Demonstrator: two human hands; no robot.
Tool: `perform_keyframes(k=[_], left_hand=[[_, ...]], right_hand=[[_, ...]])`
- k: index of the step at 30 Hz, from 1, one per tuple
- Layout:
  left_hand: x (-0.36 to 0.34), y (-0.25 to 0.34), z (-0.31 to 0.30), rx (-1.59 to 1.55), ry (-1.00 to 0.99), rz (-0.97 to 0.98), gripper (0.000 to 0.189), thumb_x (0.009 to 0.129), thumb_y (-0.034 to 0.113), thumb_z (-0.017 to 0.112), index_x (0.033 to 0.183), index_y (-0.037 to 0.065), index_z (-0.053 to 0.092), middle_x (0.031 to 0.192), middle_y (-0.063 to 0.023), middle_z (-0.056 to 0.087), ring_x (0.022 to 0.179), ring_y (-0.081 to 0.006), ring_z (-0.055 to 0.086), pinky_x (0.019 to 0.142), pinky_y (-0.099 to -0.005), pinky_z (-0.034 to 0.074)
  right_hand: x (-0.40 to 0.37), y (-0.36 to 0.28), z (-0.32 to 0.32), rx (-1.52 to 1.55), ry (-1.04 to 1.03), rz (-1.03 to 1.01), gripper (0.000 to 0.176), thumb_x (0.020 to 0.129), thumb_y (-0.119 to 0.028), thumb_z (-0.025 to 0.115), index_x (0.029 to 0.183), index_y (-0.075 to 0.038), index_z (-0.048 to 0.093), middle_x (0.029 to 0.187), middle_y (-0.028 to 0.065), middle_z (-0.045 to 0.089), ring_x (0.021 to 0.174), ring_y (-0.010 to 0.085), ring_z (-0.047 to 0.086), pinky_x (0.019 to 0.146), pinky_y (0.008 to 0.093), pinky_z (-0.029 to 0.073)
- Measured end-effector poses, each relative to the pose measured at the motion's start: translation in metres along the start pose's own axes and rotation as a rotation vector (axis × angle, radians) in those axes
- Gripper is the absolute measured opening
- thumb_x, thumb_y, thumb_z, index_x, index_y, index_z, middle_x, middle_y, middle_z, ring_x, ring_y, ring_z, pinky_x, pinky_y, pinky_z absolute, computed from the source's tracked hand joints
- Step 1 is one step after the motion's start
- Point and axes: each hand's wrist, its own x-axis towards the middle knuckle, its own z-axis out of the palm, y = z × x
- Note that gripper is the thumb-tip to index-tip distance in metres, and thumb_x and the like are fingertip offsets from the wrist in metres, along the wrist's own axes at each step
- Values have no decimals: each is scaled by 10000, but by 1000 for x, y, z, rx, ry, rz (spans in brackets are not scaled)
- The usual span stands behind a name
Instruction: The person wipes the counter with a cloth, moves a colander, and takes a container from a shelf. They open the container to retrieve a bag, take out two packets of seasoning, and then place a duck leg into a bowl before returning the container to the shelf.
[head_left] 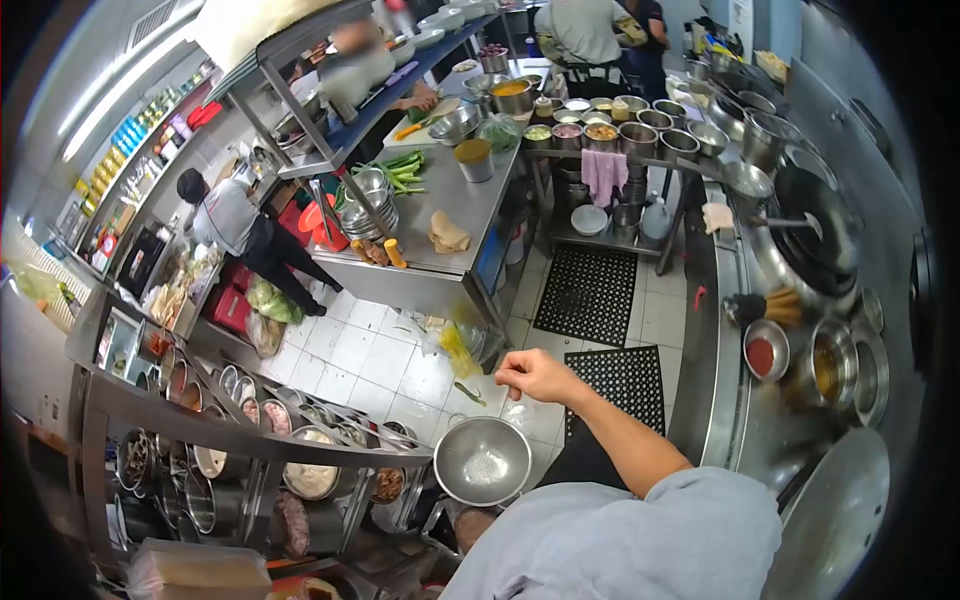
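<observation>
My right hand (530, 377) reaches over from the right, its fingers curled and pinched together, above and to the right of a metal bowl (482, 461). What the fingers hold, if anything, is too small to name. The bowl has a little pale matter or glare at its bottom. Against the bowl's lower edge, a patch of skin of my left arm or hand (474, 527) shows beside the grey sleeve; its fingers are hidden.
Left of the bowl, a rack (240, 430) holds several food containers. A steel table (440, 200) with vegetables stands ahead; the stove counter (725, 350) with a wok (815, 235) runs along the right. Black mats (590, 295) lie on the floor. Several people work farther off.
</observation>
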Motion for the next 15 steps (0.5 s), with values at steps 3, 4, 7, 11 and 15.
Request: perform_keyframes(k=[3,4,7,11,15], left_hand=[[-65,82,89,-433,-348,-219,492,964,436,467,1279,58,486,1294,-145,488,1195,-287,470,991,-441,366],[-89,107,124,-549,-426,-338,503,970,440,461,1297,58,475,1314,-146,478,1213,-289,460,1004,-442,359],[-163,182,244,-819,-569,-688,534,987,449,441,1348,57,442,1374,-148,448,1269,-294,430,1046,-445,338],[-251,298,404,-1189,-690,-1165,576,1010,462,415,1417,55,398,1453,-150,407,1343,-301,391,1101,-449,310],[-229,367,454,-1808,-780,-1874,621,1033,476,389,1487,53,354,1533,-153,367,1417,-308,352,1157,-452,282]], right_hand=[[19,1,-10,242,5,74,355,999,-322,584,826,-18,641,805,53,684,672,116,642,631,256,509],[28,3,-12,344,-2,97,375,1005,-331,576,798,-24,635,804,49,685,656,121,640,614,257,506],[46,17,-2,836,-197,185,508,1010,-469,498,1194,4,523,1174,117,589,1032,171,579,866,326,483],[85,41,-26,1022,-296,254,751,1019,-588,328,1533,-49,231,1570,152,267,1449,245,259,1141,480,279],[78,-25,-129,272,102,-602,764,1013,-527,399,1514,33,256,1562,207,292,1468,343,240,1188,425,205]])
